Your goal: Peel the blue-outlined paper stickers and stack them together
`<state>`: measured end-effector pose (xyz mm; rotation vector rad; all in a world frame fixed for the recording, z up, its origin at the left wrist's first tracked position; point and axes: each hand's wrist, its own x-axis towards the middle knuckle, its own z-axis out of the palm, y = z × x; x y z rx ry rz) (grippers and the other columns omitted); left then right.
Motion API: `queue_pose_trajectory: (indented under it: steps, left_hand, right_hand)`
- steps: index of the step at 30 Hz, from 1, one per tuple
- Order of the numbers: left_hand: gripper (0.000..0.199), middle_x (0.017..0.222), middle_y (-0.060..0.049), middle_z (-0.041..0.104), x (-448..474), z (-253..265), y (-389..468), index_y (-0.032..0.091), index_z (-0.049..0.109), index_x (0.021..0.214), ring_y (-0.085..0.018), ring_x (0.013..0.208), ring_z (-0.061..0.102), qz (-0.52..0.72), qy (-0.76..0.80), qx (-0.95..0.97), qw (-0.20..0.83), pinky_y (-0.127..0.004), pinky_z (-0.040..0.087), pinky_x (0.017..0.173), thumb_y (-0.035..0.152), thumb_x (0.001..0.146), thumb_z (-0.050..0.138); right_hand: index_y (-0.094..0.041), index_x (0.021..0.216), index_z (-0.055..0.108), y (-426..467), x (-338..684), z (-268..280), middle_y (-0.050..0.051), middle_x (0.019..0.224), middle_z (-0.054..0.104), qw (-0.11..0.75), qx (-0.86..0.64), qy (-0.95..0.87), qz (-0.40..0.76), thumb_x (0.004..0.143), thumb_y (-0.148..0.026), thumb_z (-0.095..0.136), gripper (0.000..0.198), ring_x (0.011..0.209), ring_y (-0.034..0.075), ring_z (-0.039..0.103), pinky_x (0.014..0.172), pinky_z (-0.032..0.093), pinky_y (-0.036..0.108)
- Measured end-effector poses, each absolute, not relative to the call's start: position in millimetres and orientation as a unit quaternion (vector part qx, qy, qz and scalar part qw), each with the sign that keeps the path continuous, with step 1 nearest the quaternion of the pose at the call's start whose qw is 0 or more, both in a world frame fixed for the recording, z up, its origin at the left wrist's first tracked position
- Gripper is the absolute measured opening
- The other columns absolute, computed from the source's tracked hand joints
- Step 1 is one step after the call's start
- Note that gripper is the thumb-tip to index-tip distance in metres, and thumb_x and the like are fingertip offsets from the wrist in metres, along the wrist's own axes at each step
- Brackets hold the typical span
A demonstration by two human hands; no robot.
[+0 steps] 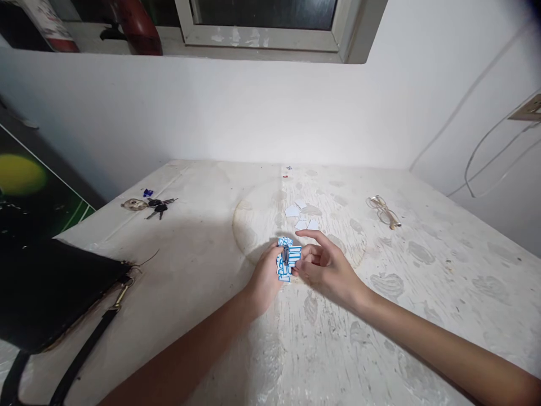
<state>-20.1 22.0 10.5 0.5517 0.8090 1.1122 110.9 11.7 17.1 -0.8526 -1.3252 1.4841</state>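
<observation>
My left hand [267, 273] is closed around a small bundle of white paper cutouts with blue outlines [284, 272], held just above the table. A dark grey shape shows at the bundle's middle, too small to make out. On the bundle's right side, my right hand [323, 262] has its thumb and curled fingers at the edge of the cutouts, while its index finger stretches out above. Just beyond my hands several plain white paper pieces [291, 211] lie loose on the table [203, 293].
Keys with a fob [157, 206] and a small blue item [147, 193] lie at the left. A black bag [63, 293] with a strap covers the near left corner. Folded eyeglasses [384, 212] rest at the right. Behind the table stands a white wall [253, 113] below a window.
</observation>
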Motion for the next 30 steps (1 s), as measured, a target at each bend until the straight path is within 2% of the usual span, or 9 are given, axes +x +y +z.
queue_pose_trajectory:
  steps: [3, 7, 13, 17, 22, 25, 28, 30]
  left_hand:
    - [0.014, 0.060, 0.003, 0.053, -18.1, 6.0, 21.8, 0.016, 0.053, 0.077, -0.010, 0.049, 0.048, 0.496, 0.379, 0.229, 0.747, -0.022, 0.036, 0.047, 0.030, 0.075, 0.054]
    - [0.018, 0.062, 0.003, 0.053, -16.3, 3.7, 20.0, 0.017, 0.053, 0.076, -0.009, 0.051, 0.049, 0.484, 0.394, 0.205, 0.754, -0.022, 0.039, 0.052, 0.035, 0.079, 0.052]
    - [0.011, 0.066, 0.001, 0.055, -13.0, 10.7, 16.4, 0.017, 0.054, 0.079, -0.011, 0.061, 0.054, 0.502, 0.384, 0.156, 0.759, -0.022, 0.043, 0.063, 0.027, 0.081, 0.051]
    - [0.005, 0.065, 0.002, 0.053, -11.2, 7.7, 11.9, 0.018, 0.053, 0.080, -0.011, 0.060, 0.053, 0.512, 0.368, 0.183, 0.754, -0.022, 0.042, 0.062, 0.021, 0.076, 0.054]
    - [0.022, 0.073, 0.001, 0.058, -11.4, 1.5, 6.8, 0.019, 0.053, 0.088, -0.013, 0.068, 0.057, 0.516, 0.374, 0.278, 0.719, -0.023, 0.041, 0.062, 0.015, 0.067, 0.060]
    - [0.021, 0.074, 0.000, 0.059, -14.6, 3.7, 9.1, 0.017, 0.053, 0.085, -0.012, 0.064, 0.057, 0.535, 0.413, 0.276, 0.684, -0.024, 0.041, 0.060, 0.014, 0.064, 0.057]
    - [0.016, 0.072, 0.000, 0.058, -19.8, 6.4, 14.9, 0.016, 0.051, 0.077, -0.009, 0.055, 0.053, 0.555, 0.427, 0.273, 0.660, -0.023, 0.040, 0.054, 0.013, 0.062, 0.054]
    - [0.015, 0.070, 0.001, 0.057, -22.4, 6.1, 18.7, 0.015, 0.050, 0.075, -0.008, 0.053, 0.051, 0.558, 0.422, 0.279, 0.658, -0.022, 0.038, 0.051, 0.013, 0.061, 0.054]
  right_hand:
    - [-0.023, 0.104, 0.047, 12.5, 112.7, 12.2, -0.003, 0.069, 0.056, 0.447, -0.366, -0.561, 0.593, 0.072, -0.016, 0.060, 0.035, 0.056, 0.011, 0.053, 0.049, 0.039, 0.023]
    - [-0.025, 0.111, 0.035, 12.2, 113.8, 7.1, -0.003, 0.072, 0.055, 0.436, -0.389, -0.557, 0.590, 0.071, -0.017, 0.060, 0.047, 0.057, 0.011, 0.052, 0.047, 0.040, 0.022]
    - [-0.027, 0.108, 0.031, 12.3, 114.7, 6.7, -0.006, 0.070, 0.052, 0.433, -0.412, -0.582, 0.551, 0.075, -0.017, 0.056, 0.043, 0.054, 0.009, 0.045, 0.045, 0.038, 0.019]
    - [-0.027, 0.109, 0.029, 12.1, 113.8, 6.7, -0.006, 0.067, 0.050, 0.410, -0.428, -0.623, 0.511, 0.075, -0.016, 0.054, 0.044, 0.053, 0.010, 0.045, 0.045, 0.038, 0.020]
    - [-0.023, 0.112, 0.031, 13.2, 112.9, 9.3, -0.006, 0.064, 0.044, 0.379, -0.469, -0.713, 0.358, 0.073, -0.016, 0.053, 0.045, 0.054, 0.011, 0.044, 0.048, 0.037, 0.022]
    - [-0.022, 0.114, 0.035, 26.8, 122.3, 15.9, -0.002, 0.073, 0.050, 0.389, -0.491, -0.732, 0.269, 0.078, -0.022, 0.050, 0.039, 0.060, 0.013, 0.049, 0.053, 0.040, 0.025]
    - [-0.019, 0.105, 0.051, 51.5, 138.6, 16.8, 0.007, 0.091, 0.058, 0.384, -0.504, -0.761, 0.141, 0.083, -0.021, 0.043, 0.024, 0.082, 0.020, 0.055, 0.070, 0.045, 0.034]
    - [-0.018, 0.101, 0.058, 68.3, 148.6, 10.2, 0.010, 0.105, 0.059, 0.348, -0.486, -0.798, 0.073, 0.083, -0.019, 0.042, 0.024, 0.099, 0.024, 0.053, 0.084, 0.042, 0.040]
